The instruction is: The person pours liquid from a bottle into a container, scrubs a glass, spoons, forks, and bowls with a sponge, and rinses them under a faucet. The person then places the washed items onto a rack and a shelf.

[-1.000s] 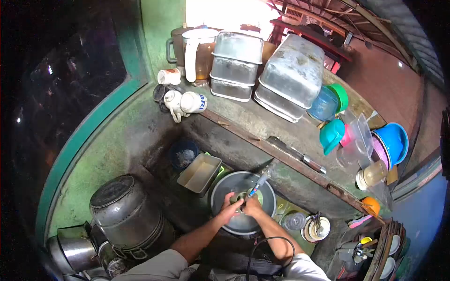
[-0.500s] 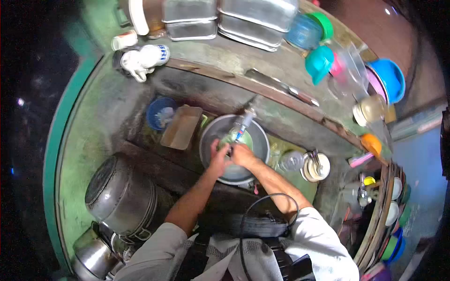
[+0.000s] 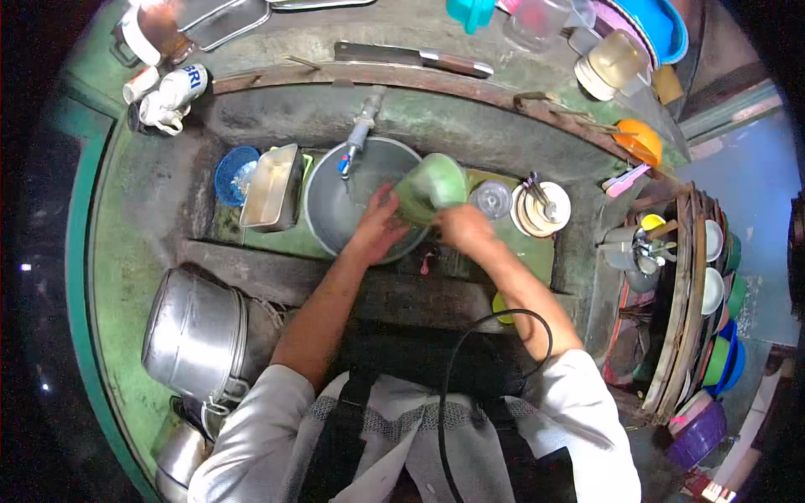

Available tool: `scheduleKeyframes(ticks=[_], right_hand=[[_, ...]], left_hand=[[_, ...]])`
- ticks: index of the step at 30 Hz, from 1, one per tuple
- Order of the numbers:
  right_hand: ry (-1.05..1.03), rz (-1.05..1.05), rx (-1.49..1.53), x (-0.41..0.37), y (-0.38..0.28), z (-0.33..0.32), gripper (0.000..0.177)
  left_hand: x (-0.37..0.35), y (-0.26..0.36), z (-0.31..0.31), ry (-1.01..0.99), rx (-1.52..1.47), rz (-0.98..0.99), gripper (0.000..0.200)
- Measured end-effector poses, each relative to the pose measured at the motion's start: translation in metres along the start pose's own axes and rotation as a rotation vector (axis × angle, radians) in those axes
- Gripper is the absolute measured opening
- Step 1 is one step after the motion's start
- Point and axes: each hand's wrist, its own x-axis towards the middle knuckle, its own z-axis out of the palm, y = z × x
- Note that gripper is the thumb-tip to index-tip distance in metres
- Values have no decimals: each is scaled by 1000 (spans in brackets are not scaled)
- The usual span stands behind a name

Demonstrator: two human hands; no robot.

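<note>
A translucent green plastic container is tilted over the right part of a round grey basin, its round mouth turned up and to the right. My right hand grips its lower right edge, fingers curled. My left hand cups its left side, slightly blurred, with the fingers partly hidden behind the container. Just above the basin is a grey tap with a blue handle.
Left of the basin are a rectangular metal pan and a blue bowl. To the right lie a clear plastic lid-like piece and stacked plates with spoons. A cleaver-like knife rests on the ledge; large metal pots stand at left.
The view has shifted, bringing the tap and basin into clearer sight. The green container has come up from inside the basin toward its right rim, and my hands have moved apart around it.
</note>
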Motion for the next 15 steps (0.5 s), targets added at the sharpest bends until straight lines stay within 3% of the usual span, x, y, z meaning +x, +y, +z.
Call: scheduleKeyframes(ticks=[1,2,3,5,8,10,11,12,15], right_hand=[[54,106,-63,-22,23,2,19],[175,67,-33,-53,53,7,20],[113,182,-89,-87,61,-8,21],[356,162,43,-156,98,0,19],[301,346,19,-249,144,26,21],[243,419,40,-296,175,65,21],[244,437,-11,-319,183,81,23],[250,457,-64,-335,188,97,24],[220,426,-90,-368,192,137,26]], left_hand=[[-6,0,12,-57,-9,-30,61],[-9,-3,16,-52,-4,-34,61],[-10,-6,19,-45,93,-26,55],[-14,-20,17,12,378,-2,39],[16,-95,-55,-111,827,130,24],[25,-138,-76,-122,1137,212,27],[3,-128,-39,-101,1340,152,35],[-10,-121,-10,-124,1524,229,34],[13,-143,-5,-167,1831,188,16]])
